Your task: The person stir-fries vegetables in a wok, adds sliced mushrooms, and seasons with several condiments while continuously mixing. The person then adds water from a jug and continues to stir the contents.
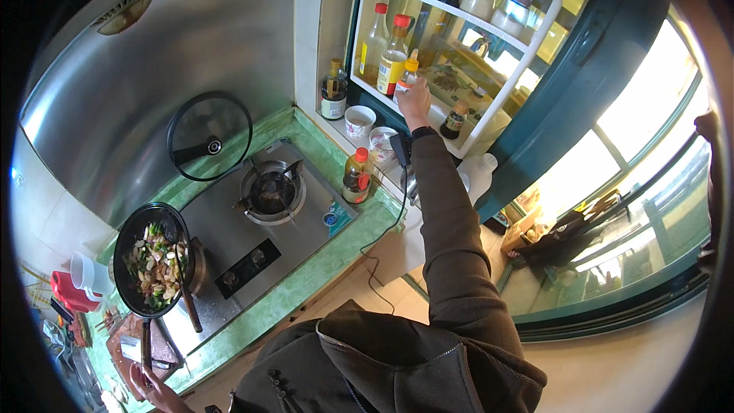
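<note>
My right hand point(415, 101) reaches up to the lower tier of a white rack point(519, 83), its fingers closed around a small bottle with a yellow nozzle cap point(411, 64). Next to that bottle stand two red-capped sauce bottles point(393, 63). At the lower left, my left hand point(153, 389) is at the handle of a black wok point(121, 264); whether the fingers grip it is hard to tell. Sliced food with green pieces point(153, 267) lies in the wok, and a wooden-handled spatula point(190, 304) rests in it. The wok sits over the left burner.
A glass lid point(210, 136) leans on the steel backsplash behind the bare right burner point(272, 189). A red-capped bottle point(357, 175) and floral cups point(360, 121) stand right of the stove. A cleaver point(135, 350) lies on a cutting board point(117, 335). A black cord point(395, 219) hangs by my right arm.
</note>
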`<action>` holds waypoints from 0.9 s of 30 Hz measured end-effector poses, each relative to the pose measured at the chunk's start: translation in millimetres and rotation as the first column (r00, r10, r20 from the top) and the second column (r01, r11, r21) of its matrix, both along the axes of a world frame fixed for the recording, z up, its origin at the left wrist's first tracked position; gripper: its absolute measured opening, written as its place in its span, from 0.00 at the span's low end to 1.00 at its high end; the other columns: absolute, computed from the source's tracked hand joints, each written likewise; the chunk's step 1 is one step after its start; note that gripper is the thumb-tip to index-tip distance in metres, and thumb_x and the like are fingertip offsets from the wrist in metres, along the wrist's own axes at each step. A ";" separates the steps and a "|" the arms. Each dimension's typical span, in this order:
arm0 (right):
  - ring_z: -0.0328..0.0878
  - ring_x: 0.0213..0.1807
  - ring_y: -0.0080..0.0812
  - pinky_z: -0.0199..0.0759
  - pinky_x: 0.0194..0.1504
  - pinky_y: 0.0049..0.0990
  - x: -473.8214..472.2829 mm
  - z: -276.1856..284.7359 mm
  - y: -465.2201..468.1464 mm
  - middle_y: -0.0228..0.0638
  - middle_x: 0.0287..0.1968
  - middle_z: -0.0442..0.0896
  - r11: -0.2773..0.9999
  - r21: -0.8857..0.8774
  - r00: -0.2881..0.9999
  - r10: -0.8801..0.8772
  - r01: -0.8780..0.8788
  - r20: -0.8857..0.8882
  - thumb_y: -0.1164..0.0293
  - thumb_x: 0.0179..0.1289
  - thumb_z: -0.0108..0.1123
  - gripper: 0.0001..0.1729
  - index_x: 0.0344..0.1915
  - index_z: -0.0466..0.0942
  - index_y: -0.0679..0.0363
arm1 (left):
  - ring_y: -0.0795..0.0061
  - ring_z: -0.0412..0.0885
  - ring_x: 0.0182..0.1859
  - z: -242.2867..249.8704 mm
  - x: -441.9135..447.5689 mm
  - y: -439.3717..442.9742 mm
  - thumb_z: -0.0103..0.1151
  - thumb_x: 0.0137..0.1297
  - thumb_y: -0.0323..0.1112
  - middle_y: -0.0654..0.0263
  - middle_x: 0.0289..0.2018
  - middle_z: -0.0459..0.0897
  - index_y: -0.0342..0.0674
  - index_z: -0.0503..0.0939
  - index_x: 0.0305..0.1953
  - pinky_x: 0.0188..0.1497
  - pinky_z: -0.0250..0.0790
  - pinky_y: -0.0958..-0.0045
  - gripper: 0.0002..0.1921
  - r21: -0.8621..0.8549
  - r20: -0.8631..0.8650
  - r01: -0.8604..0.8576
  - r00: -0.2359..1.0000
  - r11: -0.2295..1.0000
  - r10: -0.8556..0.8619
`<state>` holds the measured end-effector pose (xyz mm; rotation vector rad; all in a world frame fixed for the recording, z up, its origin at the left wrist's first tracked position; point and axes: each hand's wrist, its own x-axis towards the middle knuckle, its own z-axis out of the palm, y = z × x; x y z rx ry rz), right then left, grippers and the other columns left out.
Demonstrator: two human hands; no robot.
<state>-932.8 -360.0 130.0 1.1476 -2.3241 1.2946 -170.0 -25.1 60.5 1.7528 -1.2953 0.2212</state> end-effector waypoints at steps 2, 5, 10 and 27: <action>0.78 0.51 0.56 0.73 0.52 0.45 -6.9 -6.2 -3.3 0.57 0.46 0.81 1.000 0.013 1.000 0.009 -0.009 0.005 0.62 0.46 0.76 0.34 0.48 0.68 0.68 | 0.64 0.77 0.46 -5.6 3.6 -2.3 0.56 0.73 0.40 0.53 0.44 0.80 0.29 0.71 0.55 0.50 0.70 0.68 0.20 0.024 -0.022 -0.031 0.999 0.999 0.032; 0.80 0.48 0.58 0.73 0.49 0.46 -15.5 -15.1 -6.9 0.58 0.44 0.82 0.999 0.002 0.999 0.039 -0.039 0.011 0.59 0.46 0.76 0.37 0.49 0.69 0.69 | 0.65 0.79 0.45 -15.5 14.0 -2.6 0.56 0.73 0.36 0.52 0.44 0.81 0.29 0.68 0.57 0.50 0.71 0.68 0.20 0.018 0.026 -0.015 1.000 1.000 0.014; 0.80 0.44 0.60 0.73 0.46 0.47 0.1 -9.6 3.4 0.58 0.40 0.82 0.948 -0.269 0.978 0.128 -0.169 -0.162 0.63 0.49 0.74 0.33 0.48 0.68 0.69 | 0.65 0.74 0.56 -10.4 12.2 -2.6 0.52 0.74 0.40 0.55 0.56 0.76 0.30 0.70 0.61 0.60 0.65 0.65 0.22 0.037 -0.278 -0.020 0.960 0.999 0.029; 0.77 0.51 0.28 0.71 0.54 0.29 366.0 -17.3 170.4 0.34 0.52 0.79 -0.070 0.126 -0.038 0.970 -0.990 0.242 0.68 0.52 0.75 0.37 0.61 0.70 0.62 | 0.88 0.72 0.39 99.4 -140.9 -98.1 0.50 0.72 0.23 0.69 0.49 0.76 0.42 0.67 0.68 0.38 0.66 0.84 0.24 -0.123 -0.522 0.763 0.494 0.634 -0.696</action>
